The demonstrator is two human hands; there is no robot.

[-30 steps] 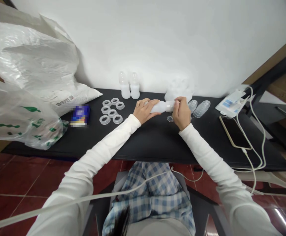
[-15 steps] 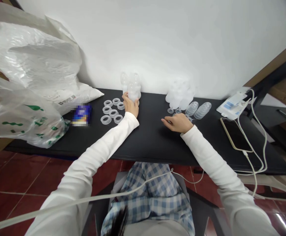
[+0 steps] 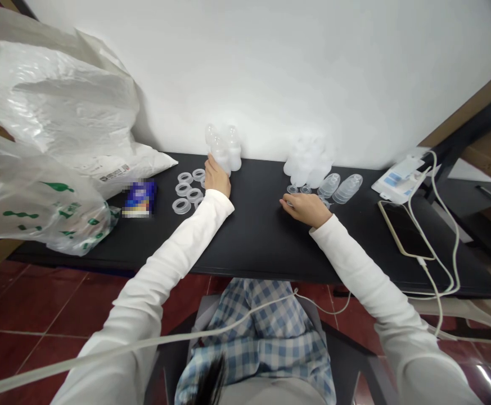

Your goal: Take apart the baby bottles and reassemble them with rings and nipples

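Clear feeding bottle (image 3: pixel 219 151), long axis tilted slightly off upright, sits gripped in the closed left hand (image 3: pixel 217 177) beside an upright twin (image 3: pixel 234 149), while the right hand (image 3: pixel 306 208), fingers together, lies near small clear discs (image 3: pixel 296 189), any pinch unclear.

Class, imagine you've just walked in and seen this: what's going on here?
A seated person is working at a black table with bare hands. The left hand grips a clear silicone bottle-shaped piece, next to a similar one by the wall, with clear rings nearby. The right hand lies low on the table beside small clear discs; whether it holds one is hard to tell. Stacked clear cups sit further right.
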